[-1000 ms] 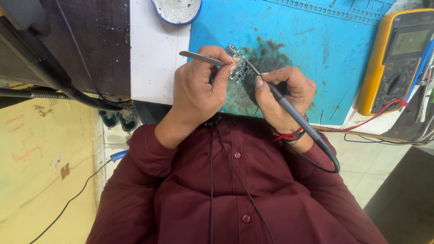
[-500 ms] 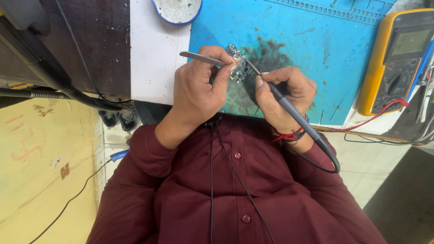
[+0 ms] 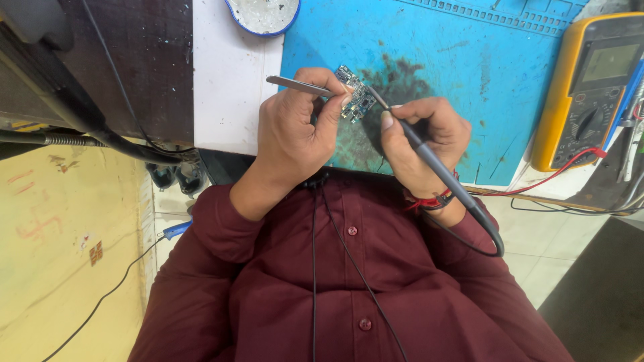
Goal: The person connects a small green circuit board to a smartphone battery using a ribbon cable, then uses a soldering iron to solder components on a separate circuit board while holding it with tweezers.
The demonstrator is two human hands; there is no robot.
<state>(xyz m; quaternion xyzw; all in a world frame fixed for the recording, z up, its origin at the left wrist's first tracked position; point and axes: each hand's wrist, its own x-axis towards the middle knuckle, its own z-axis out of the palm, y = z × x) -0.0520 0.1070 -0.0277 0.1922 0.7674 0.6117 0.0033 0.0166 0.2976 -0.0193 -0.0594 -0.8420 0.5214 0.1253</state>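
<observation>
Just above centre of the frame, over the blue mat [image 3: 469, 60]: small circuit board [image 3: 355, 100], held clear of the desk [image 3: 228, 80] and tilted. Blue-green face, crowded with tiny dark chips and silvery solder points; outline irregular, edges partly hidden by fingertips. Too small to tell single parts apart.

Left of the board: left hand [image 3: 295, 137], grip closed on the circuit board between thumb and forefinger, and also carrying metal tweezers [image 3: 295, 85] that jut out toward the left of the frame, slim and grey.

Right of the board: right hand [image 3: 426, 144], grip closed around a dark soldering iron [image 3: 429, 161], held like a pen. Tip touching, or just at, the board's right edge; cannot tell which. Handle running down toward lower right, with a black cord looping off its end. Red thread band at the wrist.

Under the hands, on the mat: dark scorched stain [image 3: 402, 84].

Top centre: round white dish with blue rim [image 3: 263, 13], cut off by the frame edge.

Right edge: yellow multimeter [image 3: 583, 94], red lead trailing from it.

Lower half: maroon buttoned shirt [image 3: 349, 281].
</observation>
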